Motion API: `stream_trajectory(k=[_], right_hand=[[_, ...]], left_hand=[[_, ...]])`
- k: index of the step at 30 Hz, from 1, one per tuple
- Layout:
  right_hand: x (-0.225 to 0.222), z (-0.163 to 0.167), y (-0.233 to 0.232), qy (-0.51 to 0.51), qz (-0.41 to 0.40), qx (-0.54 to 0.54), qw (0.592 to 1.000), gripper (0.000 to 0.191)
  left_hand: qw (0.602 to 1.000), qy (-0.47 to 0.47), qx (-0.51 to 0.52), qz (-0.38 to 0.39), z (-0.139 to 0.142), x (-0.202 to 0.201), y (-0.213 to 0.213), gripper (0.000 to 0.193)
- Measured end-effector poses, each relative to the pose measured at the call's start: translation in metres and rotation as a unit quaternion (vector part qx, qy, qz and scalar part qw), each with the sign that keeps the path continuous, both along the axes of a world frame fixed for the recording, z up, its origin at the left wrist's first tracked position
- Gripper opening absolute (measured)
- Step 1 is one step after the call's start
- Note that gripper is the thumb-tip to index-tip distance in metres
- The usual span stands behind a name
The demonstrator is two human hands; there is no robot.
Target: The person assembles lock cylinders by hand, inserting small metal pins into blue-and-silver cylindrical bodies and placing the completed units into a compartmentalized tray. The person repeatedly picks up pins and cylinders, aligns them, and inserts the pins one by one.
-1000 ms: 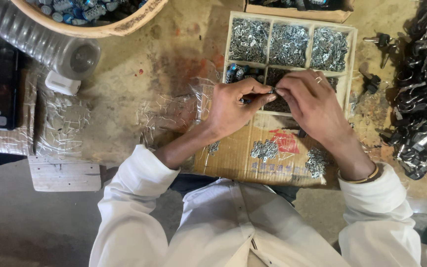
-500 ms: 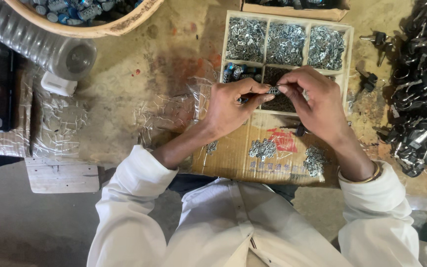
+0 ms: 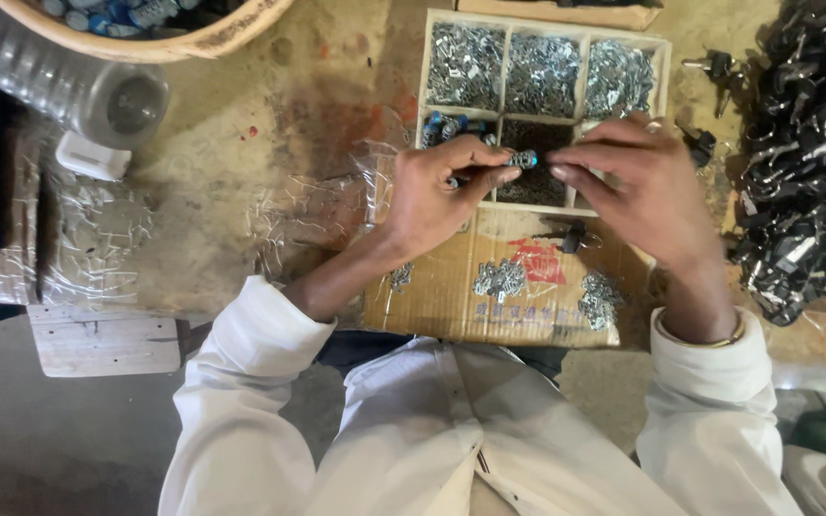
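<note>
My left hand (image 3: 437, 196) pinches a small blue-and-metal part (image 3: 524, 159) between thumb and fingers. My right hand (image 3: 638, 186) meets it from the right, its fingertips touching the same part. Both hands hover over a wooden compartment tray (image 3: 421, 91) holding several heaps of small silver metal pieces, dark pieces and a few blue parts. Under the hands lies a flat piece of cardboard (image 3: 451, 296) with small clusters of silver pieces (image 3: 501, 278) on it.
A big pile of dark metal parts (image 3: 810, 162) lies at the right. A round basin (image 3: 160, 29) with blue parts and a ribbed clear tube (image 3: 59, 81) are at the top left. Crinkled clear plastic (image 3: 308, 215) and a wooden block (image 3: 107, 339) lie on the worn bench.
Both hands stay together over the tray. The small part between the fingertips has been shifted and turned slightly; the fingers have been rearranged around it.
</note>
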State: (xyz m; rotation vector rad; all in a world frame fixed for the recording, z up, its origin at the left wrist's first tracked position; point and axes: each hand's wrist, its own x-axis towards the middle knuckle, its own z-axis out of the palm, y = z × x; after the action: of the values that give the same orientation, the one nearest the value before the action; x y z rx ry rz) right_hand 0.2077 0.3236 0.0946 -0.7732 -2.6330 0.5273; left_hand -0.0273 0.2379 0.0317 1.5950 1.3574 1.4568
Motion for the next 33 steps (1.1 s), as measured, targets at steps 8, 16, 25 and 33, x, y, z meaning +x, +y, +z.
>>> stream_trajectory(k=[8, 16, 25, 33], right_hand=[[0.039, 0.006, -0.065, -0.16, -0.005, 0.078, 0.984, 0.027], [0.033, -0.026, -0.14, -0.023, -0.058, -0.037, 0.997, 0.024], [-0.067, -0.015, -0.174, -0.014, 0.001, -0.02, 1.0, 0.032], [-0.055, -0.026, -0.173, -0.013, -0.001, 0.024, 1.0, 0.032]], left_hand=[[0.999, -0.031, 0.018, -0.012, 0.013, -0.003, -0.007, 0.013], [0.998, -0.044, -0.026, 0.033, 0.046, -0.007, -0.074, 0.018], [0.961, -0.131, -0.097, 0.222, 0.04, -0.029, -0.169, 0.022], [0.947, -0.097, -0.122, 0.282, 0.008, -0.013, -0.223, 0.026]])
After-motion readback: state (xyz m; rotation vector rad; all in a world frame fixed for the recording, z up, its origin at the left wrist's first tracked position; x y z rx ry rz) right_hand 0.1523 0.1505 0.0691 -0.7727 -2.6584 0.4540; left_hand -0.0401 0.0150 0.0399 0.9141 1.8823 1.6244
